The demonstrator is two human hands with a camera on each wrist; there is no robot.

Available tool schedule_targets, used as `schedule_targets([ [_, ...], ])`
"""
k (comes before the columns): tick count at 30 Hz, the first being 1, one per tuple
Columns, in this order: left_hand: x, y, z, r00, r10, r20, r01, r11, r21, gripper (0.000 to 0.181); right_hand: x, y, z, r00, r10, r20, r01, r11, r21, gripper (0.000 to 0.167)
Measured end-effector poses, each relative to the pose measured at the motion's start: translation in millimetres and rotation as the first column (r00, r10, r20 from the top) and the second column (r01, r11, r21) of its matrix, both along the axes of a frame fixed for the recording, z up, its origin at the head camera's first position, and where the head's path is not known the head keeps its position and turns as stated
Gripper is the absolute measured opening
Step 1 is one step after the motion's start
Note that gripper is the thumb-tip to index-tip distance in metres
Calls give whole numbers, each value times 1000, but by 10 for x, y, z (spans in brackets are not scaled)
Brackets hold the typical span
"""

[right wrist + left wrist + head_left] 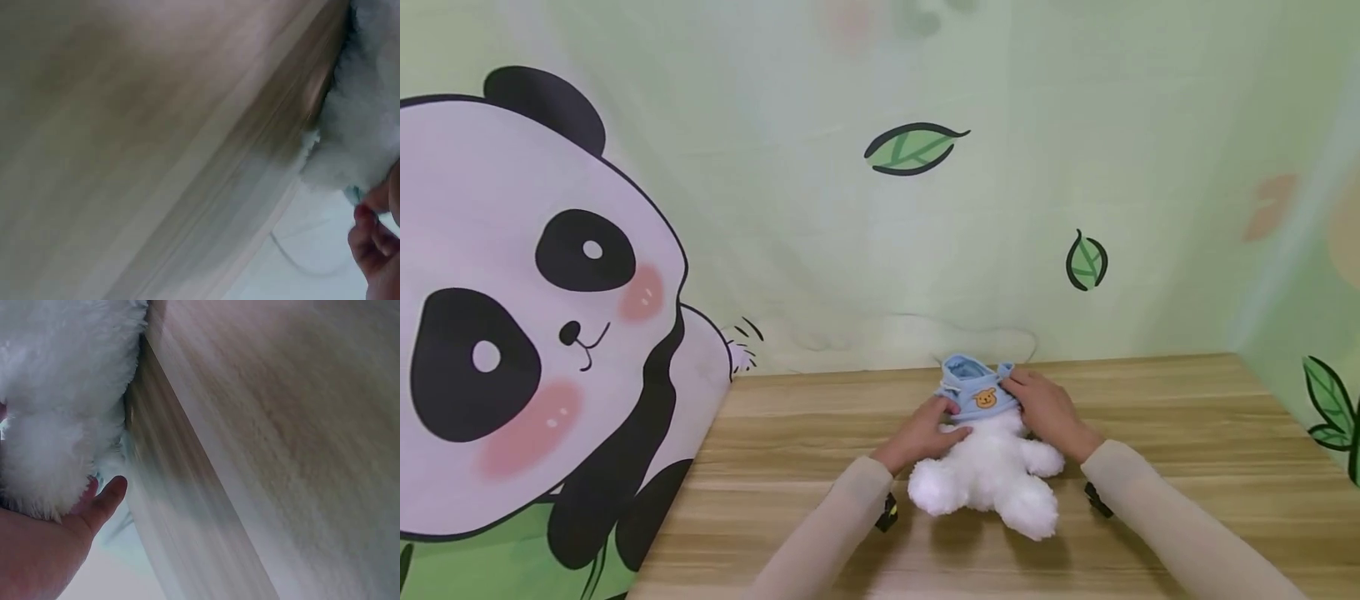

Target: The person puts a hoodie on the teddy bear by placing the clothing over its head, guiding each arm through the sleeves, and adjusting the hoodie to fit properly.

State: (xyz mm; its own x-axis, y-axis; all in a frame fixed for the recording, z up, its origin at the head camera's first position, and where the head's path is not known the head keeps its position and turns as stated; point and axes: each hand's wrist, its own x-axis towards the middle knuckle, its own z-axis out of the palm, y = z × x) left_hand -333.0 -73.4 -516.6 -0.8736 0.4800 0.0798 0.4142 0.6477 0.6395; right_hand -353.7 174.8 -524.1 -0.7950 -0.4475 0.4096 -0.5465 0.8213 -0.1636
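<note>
A white fluffy plush toy (988,471) lies on the table with its legs toward me. Over its far end sits a small light-blue doll shirt (962,404) with a brown bear patch; the toy's head cannot be seen. My left hand (921,432) grips the toy's left side at the shirt's hem, thumb on the fur. At the shirt's far right edge, my right hand (1051,408) pinches the blue cloth. In the right wrist view, its fingertips (364,215) meet at a bit of blue beside the fur. White fur (56,375) fills the upper left of the left wrist view.
The wood-grain table (805,417) ends just beyond the shirt, against a pale green backdrop (775,208) printed with a large panda (497,208) and leaves. A dark strap piece (887,512) shows under the left sleeve, another (1097,500) under the right.
</note>
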Motion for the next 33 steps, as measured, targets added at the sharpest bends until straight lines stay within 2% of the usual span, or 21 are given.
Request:
schedule_targets([
  [2, 9, 3, -3, 1000, -8, -5, 8, 1000, 13, 35, 31, 58, -7, 999, 42, 25, -42, 999, -23, 40],
  [4, 13, -7, -8, 1000, -11, -5, 11, 999, 31, 35, 64, 120, -4, 989, 107, 104, -97, 990, -98, 38],
  [6, 11, -28, -10, 1000, -6, 13, 5, 999, 48, 36, 93, 171, 8, 964, 178, 199, -142, 973, -182, 39],
  [8, 4, -47, -14, 1000, -5, 22, 3, 998, 55, 38, 119, 205, 18, 938, 211, 274, -148, 961, -233, 44],
  [10, -6, -56, -14, 1000, -8, 28, 6, 998, 59, 40, 127, 210, 26, 932, 210, 297, -142, 961, -236, 46],
  [16, -21, -43, -20, 1000, -14, 25, 13, 1000, 22, 40, 115, 152, 35, 974, 76, 212, -52, 992, -117, 27],
  [19, -21, -46, -40, 1000, -11, 4, 11, 1000, 3, 35, 118, 131, 41, 980, 52, 192, -36, 996, -86, 20],
  [23, -18, -44, -63, 996, -52, -69, 51, 999, -13, 33, 136, 126, 21, 984, 53, 172, -41, 996, -76, 19],
  [27, -9, -19, -45, 983, -108, -150, 109, 994, -1, 30, 155, 109, 13, 991, 36, 128, -28, 997, -66, 19],
  [29, -2, -4, -30, 976, -121, -180, 121, 993, -10, 24, 166, 92, 12, 996, 32, 82, -29, 999, -32, 18],
  [33, 23, 28, 2, 954, -145, -263, 132, 989, -67, 15, 189, 78, -11, 999, 28, -33, -26, 998, 60, 14],
])
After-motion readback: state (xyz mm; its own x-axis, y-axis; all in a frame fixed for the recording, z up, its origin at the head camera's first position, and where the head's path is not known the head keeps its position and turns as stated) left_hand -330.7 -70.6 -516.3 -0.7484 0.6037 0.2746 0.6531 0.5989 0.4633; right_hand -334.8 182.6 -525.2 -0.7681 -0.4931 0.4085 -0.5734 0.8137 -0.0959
